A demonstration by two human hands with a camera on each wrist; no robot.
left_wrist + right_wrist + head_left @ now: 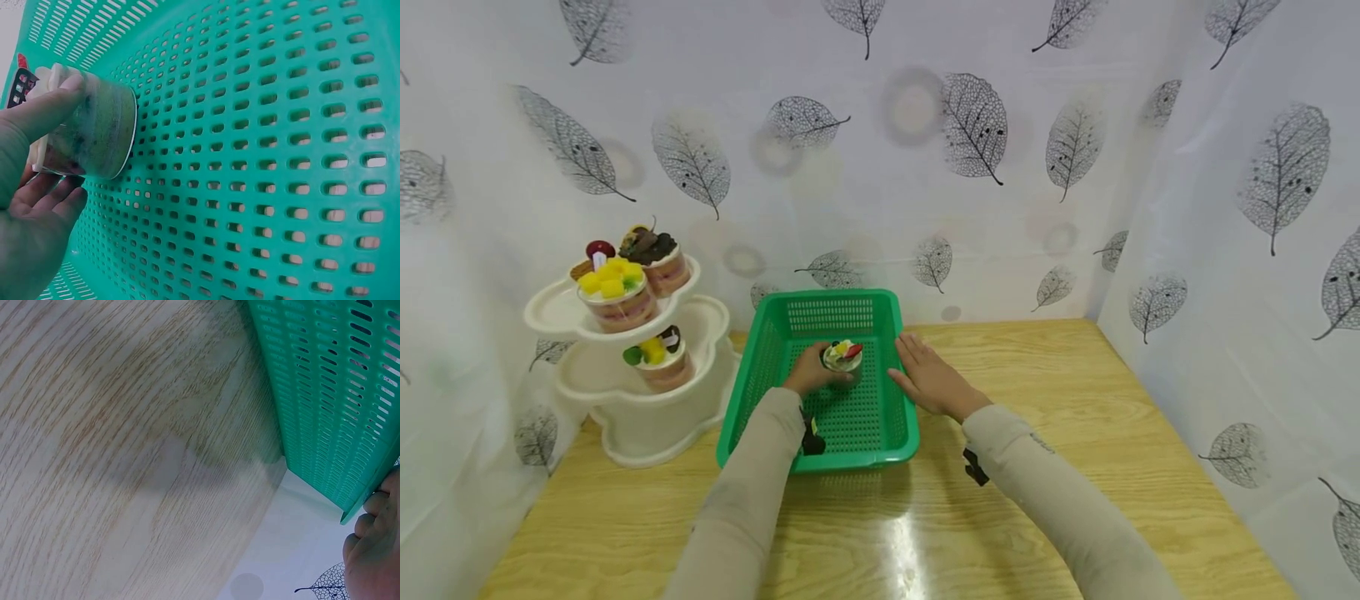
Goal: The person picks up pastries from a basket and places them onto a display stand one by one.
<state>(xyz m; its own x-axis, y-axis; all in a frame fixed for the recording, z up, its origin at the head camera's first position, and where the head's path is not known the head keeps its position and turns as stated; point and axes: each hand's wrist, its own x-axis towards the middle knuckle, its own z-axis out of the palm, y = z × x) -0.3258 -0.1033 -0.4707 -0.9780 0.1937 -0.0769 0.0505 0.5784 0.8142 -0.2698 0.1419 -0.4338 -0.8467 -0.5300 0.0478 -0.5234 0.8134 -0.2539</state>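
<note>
Inside the green plastic basket [865, 460], my left hand [807, 372] grips a clear dessert cup [844, 357] topped with cream and red and yellow fruit pieces. In the left wrist view, the thumb lies over the side of the cup [103, 128] and the fingers curl beneath; its base is close to the perforated basket floor [250, 150]. My right hand [931, 379] rests at the basket's right rim with fingers extended. The right wrist view catches only part of this hand [374, 550], beside the rim's outer edge.
To the left stands a white tiered stand [640, 433]. A fruit cup [621, 300] and a chocolate-topped cup [666, 271] sit on its upper tier, another cup [666, 367] below. A leaf-patterned sheet [880, 200] hangs behind the wooden table [1037, 367].
</note>
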